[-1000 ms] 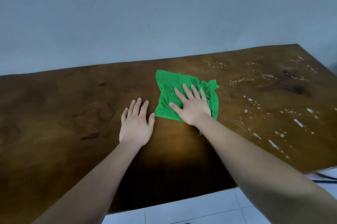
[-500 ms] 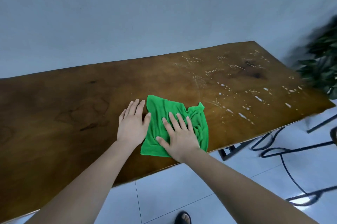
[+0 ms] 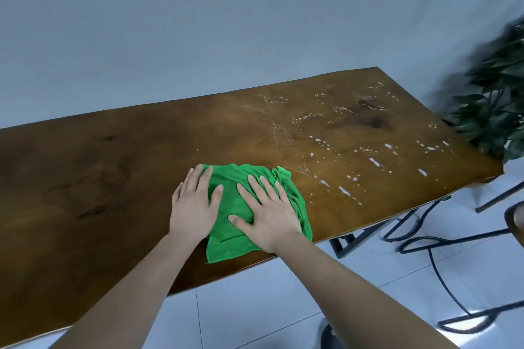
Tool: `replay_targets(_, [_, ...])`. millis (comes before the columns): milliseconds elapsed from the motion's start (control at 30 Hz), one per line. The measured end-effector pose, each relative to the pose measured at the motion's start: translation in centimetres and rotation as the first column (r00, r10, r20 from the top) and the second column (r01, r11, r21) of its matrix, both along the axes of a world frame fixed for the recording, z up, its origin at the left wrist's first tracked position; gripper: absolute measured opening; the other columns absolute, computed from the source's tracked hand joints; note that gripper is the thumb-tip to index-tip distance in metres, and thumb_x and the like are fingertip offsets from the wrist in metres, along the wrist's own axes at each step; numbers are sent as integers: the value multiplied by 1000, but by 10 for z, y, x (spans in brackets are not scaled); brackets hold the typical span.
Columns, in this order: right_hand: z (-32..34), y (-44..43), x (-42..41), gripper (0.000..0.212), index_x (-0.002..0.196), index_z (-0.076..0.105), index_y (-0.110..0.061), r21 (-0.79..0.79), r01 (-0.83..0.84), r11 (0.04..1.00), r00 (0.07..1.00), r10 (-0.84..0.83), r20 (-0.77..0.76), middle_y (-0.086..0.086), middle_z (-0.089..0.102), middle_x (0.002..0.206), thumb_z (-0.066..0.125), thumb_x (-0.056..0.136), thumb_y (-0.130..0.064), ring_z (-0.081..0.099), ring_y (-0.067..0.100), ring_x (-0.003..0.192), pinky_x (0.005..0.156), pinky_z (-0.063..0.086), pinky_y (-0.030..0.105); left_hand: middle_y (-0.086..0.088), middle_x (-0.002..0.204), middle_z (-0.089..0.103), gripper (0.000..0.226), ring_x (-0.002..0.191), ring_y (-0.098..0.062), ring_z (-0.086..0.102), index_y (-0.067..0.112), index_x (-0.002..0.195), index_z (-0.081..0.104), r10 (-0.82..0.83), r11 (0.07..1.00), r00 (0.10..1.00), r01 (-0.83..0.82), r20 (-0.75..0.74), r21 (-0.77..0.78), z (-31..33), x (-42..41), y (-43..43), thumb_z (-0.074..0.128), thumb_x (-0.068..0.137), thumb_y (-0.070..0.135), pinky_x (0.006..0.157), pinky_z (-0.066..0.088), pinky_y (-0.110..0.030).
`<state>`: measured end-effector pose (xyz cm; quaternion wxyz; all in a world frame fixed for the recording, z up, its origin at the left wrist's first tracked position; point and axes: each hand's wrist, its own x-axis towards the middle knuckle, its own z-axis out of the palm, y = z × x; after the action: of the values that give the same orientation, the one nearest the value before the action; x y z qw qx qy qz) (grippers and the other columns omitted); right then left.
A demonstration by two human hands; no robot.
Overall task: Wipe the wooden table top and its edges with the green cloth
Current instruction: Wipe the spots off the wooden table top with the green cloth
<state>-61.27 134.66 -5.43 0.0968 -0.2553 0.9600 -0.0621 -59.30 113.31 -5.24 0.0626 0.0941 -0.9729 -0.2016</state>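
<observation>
head view: your right hand (image 3: pixel 266 215) lies flat on the green cloth (image 3: pixel 226 243), fingers straight and spread, palm pressing down. your left hand (image 3: pixel 195 206) is flat too, fingers straight and close together, its thumb side overlapping the cloth's left edge and the rest on bare wood. the cloth sits crumpled on the wooden table (image 3: pixel 99 178), close to the near edge, its lower corner just short of the rim. white droplets (image 3: pixel 346 192) dot the top to the right of the cloth, out to the far right end. a blurred leafy plant (image 3: pixel 499 110) stands past that end, and black cables (image 3: pixel 439 263) trail over the tiled floor (image 3: pixel 255 306).
</observation>
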Motion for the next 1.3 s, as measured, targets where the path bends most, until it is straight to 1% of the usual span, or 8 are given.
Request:
replay_targets(333, [-2,156,-84,86,176,-9,-41,-24,-36,999,999,36,-7,-9,-20,184,0,103,-86,-23,17,169,137,-10,51,1,183,20,70,171,-20,7,32,173,28,67,996,996,-64,52,-61,-11,-60,133,23,111,64,136,11,-50])
replay_targets(600, [-3,264,-139,86,176,-10,-42,-8,43,999,998,-43,-35,-10,-19,183,-3,103,-86,-21,17,170,138,-8,51,2,184,18,75,171,-20,6,33,174,26,125,984,987,-110,102,-139,-12,-78,161,20,110,71,137,8,-49])
replay_targets(733, [-4,289,-154,86,176,-11,-40,12,117,993,992,-116,-42,-9,-19,184,-4,103,-85,-20,18,170,138,-7,51,3,184,18,78,171,-18,7,31,174,26,141,984,986,-130,94,-121,-13,-76,161,15,109,72,138,8,-49])
replay_targets(867, [-6,279,-153,84,176,-13,-35,43,193,980,980,-191,-50,-4,-17,185,-6,105,-79,-19,22,171,138,-8,51,4,183,19,74,171,-16,7,30,174,24,144,986,987,-137,71,-98,-14,-74,160,14,112,69,139,9,-48])
replay_targets(933, [-3,264,-142,83,175,-16,-32,50,185,982,982,-183,-46,-1,-21,184,-7,106,-77,-22,24,170,138,-9,53,3,183,21,72,170,-17,10,31,175,23,159,986,986,-156,49,-65,-13,-73,161,15,113,68,138,9,-46])
replay_targets(1100, [2,193,-93,79,175,-17,-32,20,-32,999,999,33,-17,-2,-25,182,-6,108,-73,-29,25,167,136,-11,54,3,182,25,68,169,-19,17,32,173,25,198,977,979,-192,-53,92,-9,-69,160,19,114,65,135,19,-48])
replay_targets(1200, [0,148,-74,75,178,-5,-31,-26,-189,982,982,189,-13,-2,-13,185,3,112,-68,-23,25,170,136,-12,54,3,181,28,70,169,-17,15,32,173,28,197,966,974,-175,-111,188,-7,-65,157,16,113,67,136,22,-52])
replay_targets(1300, [-2,108,-72,74,179,3,-28,-17,-341,940,940,340,-20,0,0,187,10,114,-62,-14,25,172,136,-9,55,5,181,27,71,170,-13,12,32,172,29,205,957,971,-173,-122,231,-8,-64,156,15,112,67,136,21,-52])
